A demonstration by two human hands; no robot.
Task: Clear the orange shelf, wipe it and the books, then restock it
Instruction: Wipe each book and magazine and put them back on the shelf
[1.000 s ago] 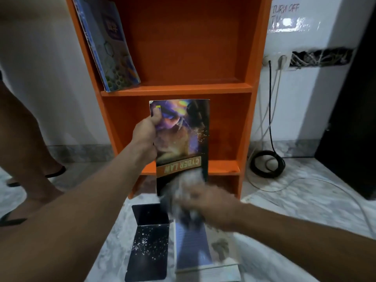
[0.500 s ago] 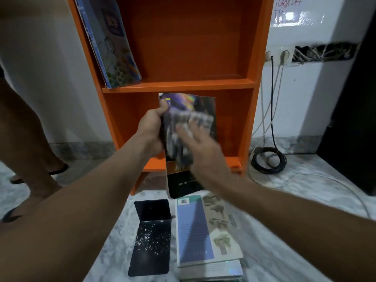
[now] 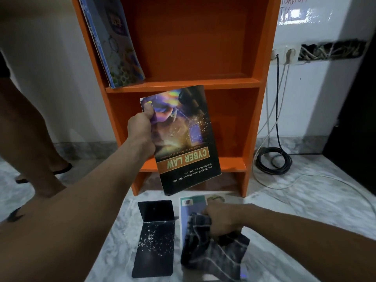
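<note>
Marble floor [image 3: 295, 196]; left hand [image 3: 140, 127] grips glossy paperback [image 3: 183, 143], right hand [image 3: 221, 218] clutches checked cloth [image 3: 213, 251].

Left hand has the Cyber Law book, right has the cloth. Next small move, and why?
Probably lift the book onto the shelf beside the leaning books, turning it upright. The left hand holds it upside down before the shelf; the right hand holds the cloth low, clear of its cover, so wiping looks done.
</note>
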